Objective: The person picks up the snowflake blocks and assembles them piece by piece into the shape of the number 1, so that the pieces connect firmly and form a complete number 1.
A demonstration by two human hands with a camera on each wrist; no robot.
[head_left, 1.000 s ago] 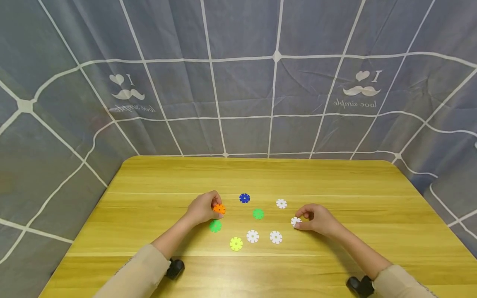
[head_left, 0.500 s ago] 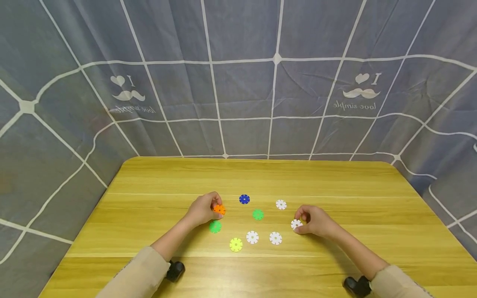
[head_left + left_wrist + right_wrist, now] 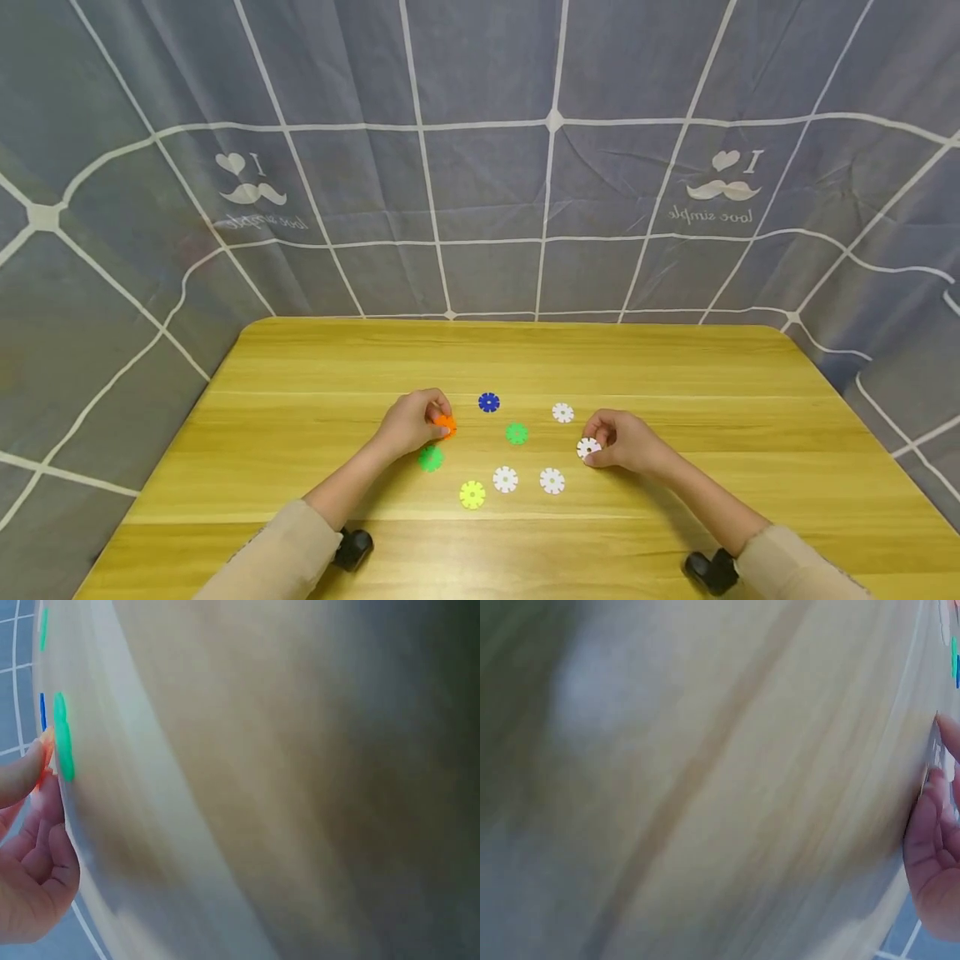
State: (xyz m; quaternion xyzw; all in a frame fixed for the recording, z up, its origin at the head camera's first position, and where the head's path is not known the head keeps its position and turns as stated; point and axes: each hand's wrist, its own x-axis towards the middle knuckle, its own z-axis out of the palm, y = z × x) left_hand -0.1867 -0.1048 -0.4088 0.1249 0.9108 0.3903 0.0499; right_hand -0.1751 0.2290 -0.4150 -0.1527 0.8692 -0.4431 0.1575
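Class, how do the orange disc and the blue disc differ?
The orange disc is held in the left hand, while the blue disc lies untouched on the table. That hand partly covers the orange disc; the blue disc shows whole in the head view. Both look round.

Before me a grey-blue fabric curtain (image 3: 491, 183) hangs just behind my table (image 3: 525, 358) and turns along its left and right sides. White lines cross it in a wavy grid, with pale diamonds at some crossings. On my left and on my right I see a white moustache print (image 3: 723, 191) under a heart, with mirrored lettering reading "love simple". My table has yellowish wood grain running sideways, rounded far corners, and a soft sheen of light toward me.
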